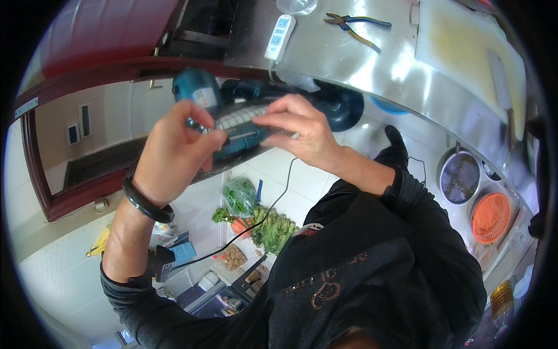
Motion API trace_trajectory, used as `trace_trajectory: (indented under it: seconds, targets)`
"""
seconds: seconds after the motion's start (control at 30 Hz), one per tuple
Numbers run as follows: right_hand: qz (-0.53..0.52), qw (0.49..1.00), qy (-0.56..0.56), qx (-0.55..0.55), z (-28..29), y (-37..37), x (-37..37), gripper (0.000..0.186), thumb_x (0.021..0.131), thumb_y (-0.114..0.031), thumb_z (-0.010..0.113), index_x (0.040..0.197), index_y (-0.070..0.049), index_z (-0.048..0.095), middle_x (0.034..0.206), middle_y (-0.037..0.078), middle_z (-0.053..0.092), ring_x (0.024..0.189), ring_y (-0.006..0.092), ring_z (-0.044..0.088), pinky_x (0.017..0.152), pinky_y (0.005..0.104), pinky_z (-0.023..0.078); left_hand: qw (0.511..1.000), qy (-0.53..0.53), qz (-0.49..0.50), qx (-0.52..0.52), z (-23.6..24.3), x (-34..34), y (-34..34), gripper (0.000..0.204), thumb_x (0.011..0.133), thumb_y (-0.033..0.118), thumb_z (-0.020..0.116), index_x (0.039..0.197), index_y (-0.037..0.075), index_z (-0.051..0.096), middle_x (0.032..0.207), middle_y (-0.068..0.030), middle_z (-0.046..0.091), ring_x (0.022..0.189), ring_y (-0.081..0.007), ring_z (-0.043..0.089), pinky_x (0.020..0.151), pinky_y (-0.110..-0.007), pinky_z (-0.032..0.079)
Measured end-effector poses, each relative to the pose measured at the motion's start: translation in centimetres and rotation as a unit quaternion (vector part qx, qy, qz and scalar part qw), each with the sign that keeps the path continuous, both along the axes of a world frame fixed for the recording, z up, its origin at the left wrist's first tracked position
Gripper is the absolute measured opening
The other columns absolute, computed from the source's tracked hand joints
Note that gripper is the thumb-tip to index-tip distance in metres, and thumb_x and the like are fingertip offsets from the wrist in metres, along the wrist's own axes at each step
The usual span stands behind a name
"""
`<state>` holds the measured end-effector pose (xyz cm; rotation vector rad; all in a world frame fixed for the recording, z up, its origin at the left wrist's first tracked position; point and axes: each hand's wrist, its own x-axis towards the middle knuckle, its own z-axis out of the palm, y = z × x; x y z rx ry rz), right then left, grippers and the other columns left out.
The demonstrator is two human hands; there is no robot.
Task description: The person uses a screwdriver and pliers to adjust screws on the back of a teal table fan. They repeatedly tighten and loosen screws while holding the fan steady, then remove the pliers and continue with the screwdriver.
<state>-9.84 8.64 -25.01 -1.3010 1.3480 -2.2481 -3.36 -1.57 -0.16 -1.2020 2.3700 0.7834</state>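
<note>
Both my hands are up at a dark teal, elongated piece [241, 139] with a pale gridded section [238, 116], slightly blurred. My left hand [174, 148] has thumb and fingers closed at its left end, on a small part I cannot make out. My right hand [305, 134] grips its right part with bent fingers at the upper and near sides. A teal cylinder [195, 87] is just beyond my left hand, and a larger dark teal body [340, 110] lies behind my right hand.
A steel counter [389, 70] holds a power strip [279, 35], pliers [354, 32], a white cutting board [442, 29] and a knife [497, 75]. At right are a pot [459, 177] and an orange basket [488, 218]. Below lie leafy vegetables [267, 232] and a black cable [250, 230].
</note>
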Motion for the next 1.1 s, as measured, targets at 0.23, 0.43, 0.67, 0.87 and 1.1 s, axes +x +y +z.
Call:
trace_trajectory:
  seconds: [0.23,0.43,0.67,0.87,1.1]
  targets:
    - [-0.014,1.0,0.005,0.003,0.3,-0.1,-0.4,0.042,0.073,0.0,0.084,0.114,-0.003,0.072,0.11,0.01,0.064,0.1,0.0231,0.064,0.08,0.0323,0.057,0.842,0.062,-0.474,-0.25,-0.2,1.3,0.7,0.039,0.066,-0.006,0.083,0.092,0.005,0.055,0.088,-0.008,0.056,0.072,-0.0228,0.061,0.06,-0.033,0.052]
    - [-0.035,0.999,-0.009,-0.005,0.3,-0.4,-0.4,0.042,0.071,-0.002,0.086,0.11,-0.002,0.07,0.11,0.011,0.065,0.101,0.0238,0.064,0.079,0.0338,0.057,0.736,0.074,-0.609,-0.285,-0.3,1.7,-0.2,0.021,0.068,-0.001,0.072,0.086,0.007,0.063,0.077,-0.0057,0.054,0.065,-0.0198,0.062,0.051,-0.033,0.051]
    - [-0.047,0.999,-0.001,-0.009,0.3,-0.6,-0.3,0.042,0.068,-0.002,0.087,0.106,-0.001,0.07,0.107,0.01,0.066,0.1,0.0241,0.064,0.081,0.034,0.055,0.922,0.073,-0.321,-0.205,-0.9,1.8,1.2,0.011,0.081,0.0,0.078,0.082,0.001,0.066,0.074,-0.0089,0.064,0.065,-0.0222,0.066,0.06,-0.031,0.053]
    - [-0.041,0.999,-0.028,-0.011,0.5,-0.5,0.3,0.038,0.067,-0.005,0.089,0.101,-0.005,0.072,0.103,0.009,0.064,0.097,0.0282,0.062,0.081,0.0388,0.053,0.995,0.005,-0.054,-0.088,-0.6,0.5,0.5,0.015,0.087,0.006,0.076,0.08,0.001,0.064,0.068,-0.0011,0.064,0.064,-0.0071,0.059,0.056,-0.025,0.047]
    - [-0.027,0.998,-0.056,-0.008,0.3,-0.5,0.3,0.04,0.067,-0.007,0.089,0.103,-0.005,0.072,0.104,0.009,0.065,0.099,0.029,0.062,0.082,0.0387,0.053,0.971,0.01,-0.176,-0.16,-0.5,-0.2,0.6,0.024,0.08,0.009,0.08,0.082,0.003,0.057,0.074,-0.0046,0.059,0.066,-0.0123,0.059,0.058,-0.03,0.047]
